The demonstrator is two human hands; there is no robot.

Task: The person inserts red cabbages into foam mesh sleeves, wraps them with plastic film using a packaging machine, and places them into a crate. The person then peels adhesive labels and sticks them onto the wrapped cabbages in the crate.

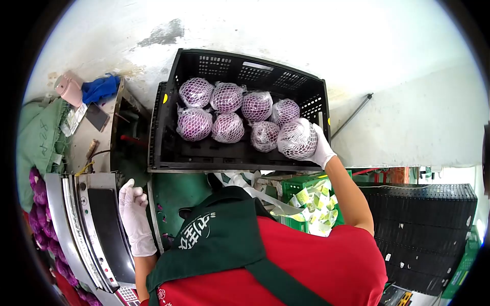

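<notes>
In a white glove, my right hand (322, 149) is closed around the right side of a purple cabbage (297, 140) in a white net sleeve, at the front right of the black crate (240, 164). Several more netted cabbages (227, 97) sit in the crate in two rough rows, the held one beside a smaller one (265, 136). My left hand (136, 219), also gloved, is over the right edge of a wrapping machine (104, 224) with a dark plate. Its fingers are loosely bent and hold nothing.
A stack of black crates (423, 224) stands at the right. Near my right arm, a green crate (301, 186) holds crumpled label strips (319, 204). On the left ledge are a phone (97, 117), a blue cloth (100, 89) and a pink bottle (70, 90). Purple produce (43, 219) fills the far left.
</notes>
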